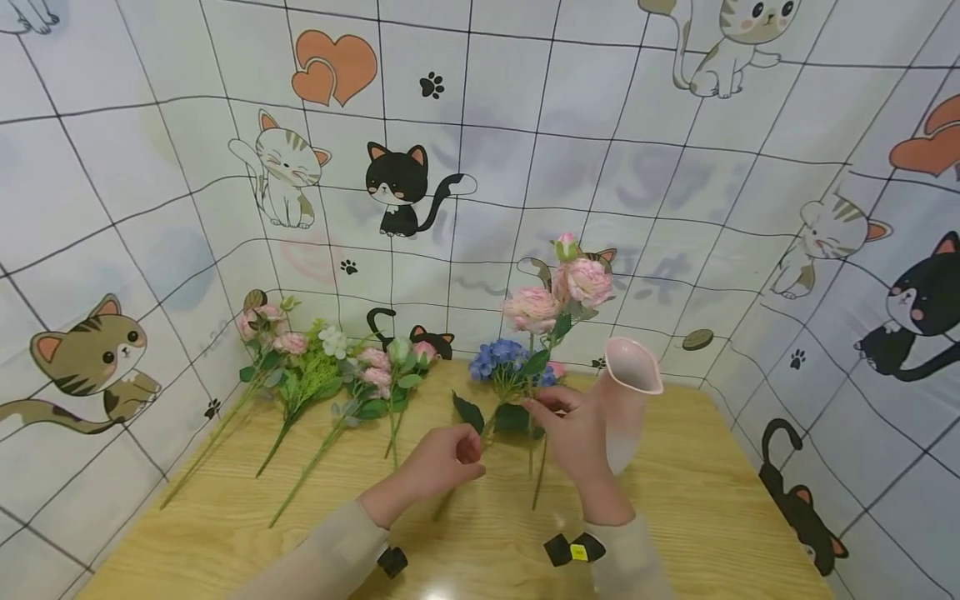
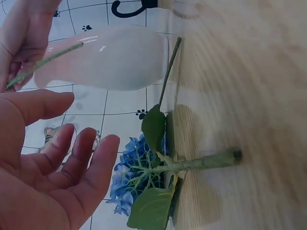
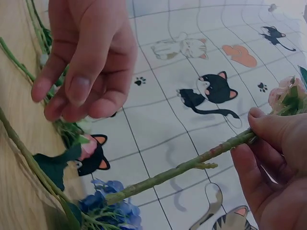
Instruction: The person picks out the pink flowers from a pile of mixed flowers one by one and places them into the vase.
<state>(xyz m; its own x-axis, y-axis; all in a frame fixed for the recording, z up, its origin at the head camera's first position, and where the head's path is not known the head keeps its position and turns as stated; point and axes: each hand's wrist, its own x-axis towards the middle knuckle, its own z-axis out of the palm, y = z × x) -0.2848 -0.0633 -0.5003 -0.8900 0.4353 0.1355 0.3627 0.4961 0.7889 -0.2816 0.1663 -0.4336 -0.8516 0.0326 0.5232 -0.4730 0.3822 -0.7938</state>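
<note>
just left of the vase (image 1: 628, 400), the right hand (image 1: 576, 429) pinches the pink flower (image 1: 531, 310) by its stem, thumb against fingers; its long axis is near upright, blooms up, lower end clear of the table (image 1: 690, 517). the left hand (image 1: 438, 460), fingers loosely bent and holding nothing, is farther from the vase. the blue flower (image 1: 497, 358) lies beyond the stem, sprays (image 1: 307, 382) leftward; the right hand partly covers the vase.

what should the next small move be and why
Probably raise the pink flower stem over the vase: the right hand pinches it, and the vase stands upright near that hand with no flower sticking out, while the left hand holds nothing.
</note>
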